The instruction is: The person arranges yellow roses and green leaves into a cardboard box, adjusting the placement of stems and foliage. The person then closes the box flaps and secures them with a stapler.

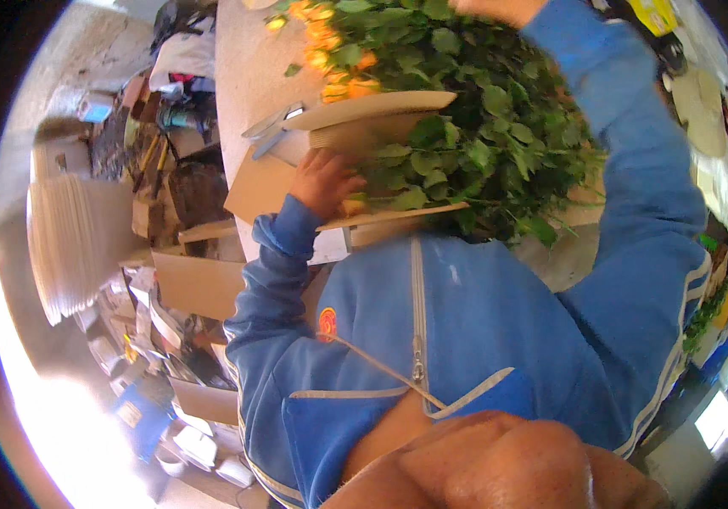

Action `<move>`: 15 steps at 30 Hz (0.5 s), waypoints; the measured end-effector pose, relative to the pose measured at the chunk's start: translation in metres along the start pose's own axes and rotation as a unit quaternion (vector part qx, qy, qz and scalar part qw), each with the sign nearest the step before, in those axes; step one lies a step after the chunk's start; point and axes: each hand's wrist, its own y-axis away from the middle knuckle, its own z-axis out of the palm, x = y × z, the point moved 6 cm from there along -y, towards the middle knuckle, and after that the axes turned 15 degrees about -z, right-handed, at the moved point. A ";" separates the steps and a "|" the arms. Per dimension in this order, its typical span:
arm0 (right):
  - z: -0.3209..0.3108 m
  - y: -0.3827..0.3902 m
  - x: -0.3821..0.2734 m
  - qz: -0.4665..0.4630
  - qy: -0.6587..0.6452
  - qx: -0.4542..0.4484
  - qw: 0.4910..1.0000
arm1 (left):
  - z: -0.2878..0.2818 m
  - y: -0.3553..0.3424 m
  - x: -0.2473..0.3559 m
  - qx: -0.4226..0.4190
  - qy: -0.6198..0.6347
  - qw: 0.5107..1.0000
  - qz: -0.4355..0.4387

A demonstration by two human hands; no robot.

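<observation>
A bundle of leafy green rose stems (500, 119) lies across the table in front of me. Yellow-orange rose heads (322, 42) show at its far left. A bent sheet of corrugated cardboard (364, 110) stands around part of the stems, with some yellow petals low inside it. My left hand (326, 182) is at the left opening of this cardboard, its fingers loosely apart and slightly blurred. My right hand (500, 8) is over the far side of the leaves; the top edge cuts it off, hiding its fingers. Left of the cardboard lies a grey-blue handled tool (271, 131), its kind unclear.
A flat brown cardboard piece (254, 187) lies on the pale table (245, 64), beside my left wrist. Farther left stands a tall stack of cardboard sheets (67, 246). Cluttered shelves and boxes fill the left side. White bags (716, 182) and other goods crowd the right.
</observation>
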 end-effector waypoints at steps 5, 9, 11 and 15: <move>0.166 -0.027 0.016 0.057 0.008 -0.324 0.944 | 0.007 0.002 -0.003 0.016 -0.021 0.998 0.063; 0.189 -0.022 0.017 0.026 0.069 -0.363 0.929 | 0.000 0.001 -0.001 0.038 0.029 0.999 0.017; 0.191 -0.020 0.021 0.016 0.079 -0.368 0.926 | -0.005 -0.002 -0.002 0.038 0.059 0.997 -0.017; 0.164 -0.018 0.050 0.088 0.110 -0.240 0.961 | -0.009 -0.006 0.005 0.029 0.044 0.998 0.019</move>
